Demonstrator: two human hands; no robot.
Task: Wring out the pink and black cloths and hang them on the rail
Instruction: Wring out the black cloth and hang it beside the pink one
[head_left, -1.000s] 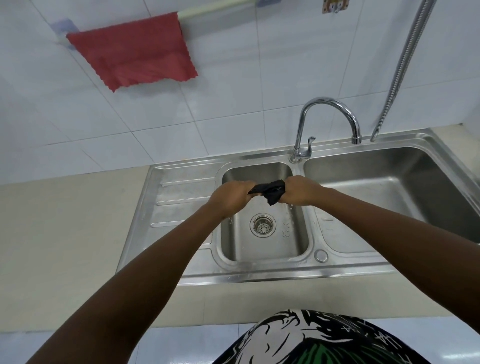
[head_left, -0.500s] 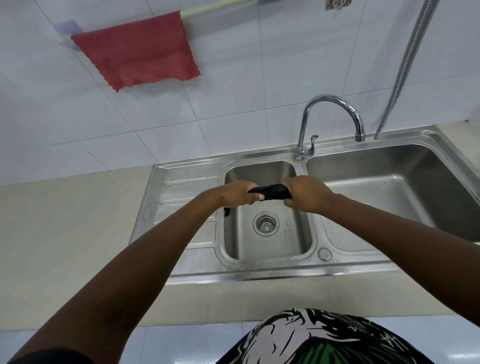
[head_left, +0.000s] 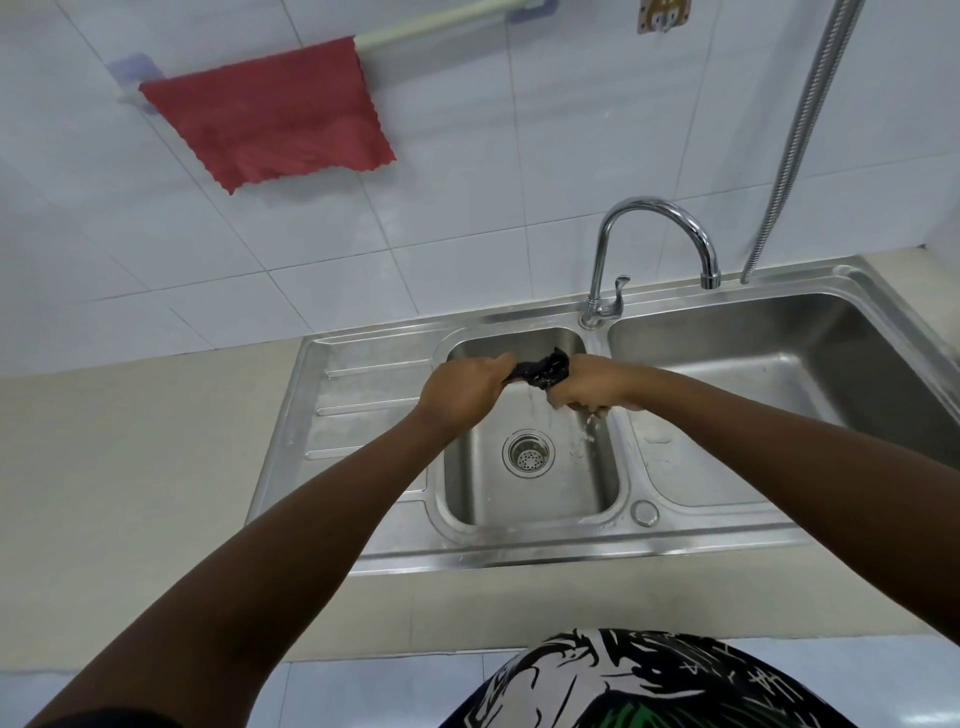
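Both hands at frame centre over the small middle basin of the steel sink. Left hand fisted around one end of the black cloth, right hand fisted around the other end; cloth bunched and twisted between them, above the drain. Water drops under the right hand. Pink cloth, reddish in tone, draped over the rail at upper left of frame on the tiled wall. Faucet right of centre, behind the hands.
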